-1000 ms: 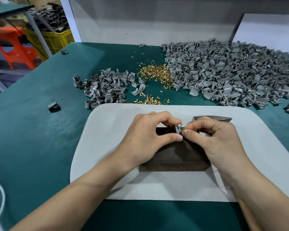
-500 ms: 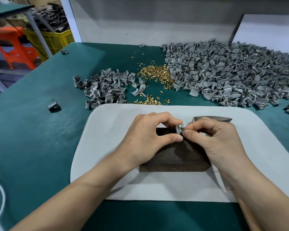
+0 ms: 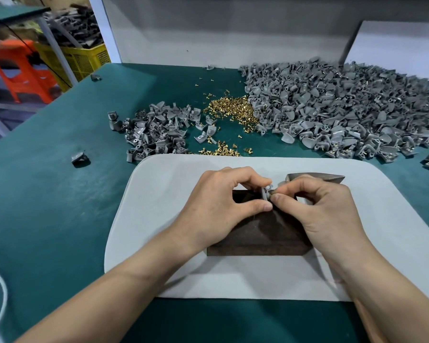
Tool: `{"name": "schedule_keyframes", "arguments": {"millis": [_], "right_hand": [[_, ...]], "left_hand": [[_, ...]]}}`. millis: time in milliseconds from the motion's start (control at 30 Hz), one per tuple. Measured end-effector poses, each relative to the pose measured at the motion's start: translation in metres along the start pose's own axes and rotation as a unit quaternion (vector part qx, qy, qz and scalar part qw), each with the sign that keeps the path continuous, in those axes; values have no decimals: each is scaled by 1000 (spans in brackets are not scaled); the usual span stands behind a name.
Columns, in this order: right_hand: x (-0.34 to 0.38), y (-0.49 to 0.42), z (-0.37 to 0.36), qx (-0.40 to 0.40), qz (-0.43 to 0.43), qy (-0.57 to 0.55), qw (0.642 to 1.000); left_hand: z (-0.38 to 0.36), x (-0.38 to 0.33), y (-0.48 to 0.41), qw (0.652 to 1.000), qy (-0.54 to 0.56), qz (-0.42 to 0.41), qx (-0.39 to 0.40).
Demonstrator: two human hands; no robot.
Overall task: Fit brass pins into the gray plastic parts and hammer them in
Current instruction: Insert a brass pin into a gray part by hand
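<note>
A person's two bare hands meet over the middle of a green counter (image 3: 47,206), seen from above. The left hand (image 3: 223,204) has its grip closed: thumb and curled forefinger pinch a small gray plastic part (image 3: 266,193) and hold it upright just above a dark block (image 3: 258,238). The right hand (image 3: 317,209) is also closed to a fine pinch, with thumb and forefinger tips holding a tiny brass pin (image 3: 272,193) against the right side of the part; its other fingers are curled under. The fingertips of the two hands touch. The block lies on a white mat (image 3: 159,219) with rounded corners, which covers the near part of the counter. A gray metal piece (image 3: 317,176) shows just beyond the right knuckles; whether the hand holds it cannot be told. Behind the mat, at far right, lies a big heap (image 3: 344,112) of the same gray parts, some with brass showing. To the left is a small heap (image 3: 156,134) of them, and between the two lie loose pins (image 3: 233,111), with a few more at the mat's far edge. A white cord (image 3: 0,300) loops at the lower left. Beyond the counter's left corner stand a yellow crate (image 3: 79,60) and an orange stool (image 3: 17,68).
</note>
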State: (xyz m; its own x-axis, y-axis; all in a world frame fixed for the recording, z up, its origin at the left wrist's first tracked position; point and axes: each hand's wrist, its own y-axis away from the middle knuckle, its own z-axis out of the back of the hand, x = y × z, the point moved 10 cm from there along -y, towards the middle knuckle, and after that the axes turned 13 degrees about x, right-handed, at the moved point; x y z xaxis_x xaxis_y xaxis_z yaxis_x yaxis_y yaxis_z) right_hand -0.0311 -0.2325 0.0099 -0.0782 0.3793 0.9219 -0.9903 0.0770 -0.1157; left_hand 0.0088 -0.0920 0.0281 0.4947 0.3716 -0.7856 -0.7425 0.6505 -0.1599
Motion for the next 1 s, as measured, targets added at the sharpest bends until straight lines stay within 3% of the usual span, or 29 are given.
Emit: {"name": "schedule_keyframes", "arguments": {"millis": [633, 767, 1000], "right_hand": [[5, -1, -2, 16, 14, 18, 1000], [-1, -3, -6, 57, -14, -33, 998], [-1, -2, -2, 43, -5, -42, 998]], "left_hand": [[-1, -2, -1, 1000, 2, -12, 1], [-2, -2, 0, 1000, -3, -12, -5], [0, -3, 1, 1000, -2, -13, -7]]}}
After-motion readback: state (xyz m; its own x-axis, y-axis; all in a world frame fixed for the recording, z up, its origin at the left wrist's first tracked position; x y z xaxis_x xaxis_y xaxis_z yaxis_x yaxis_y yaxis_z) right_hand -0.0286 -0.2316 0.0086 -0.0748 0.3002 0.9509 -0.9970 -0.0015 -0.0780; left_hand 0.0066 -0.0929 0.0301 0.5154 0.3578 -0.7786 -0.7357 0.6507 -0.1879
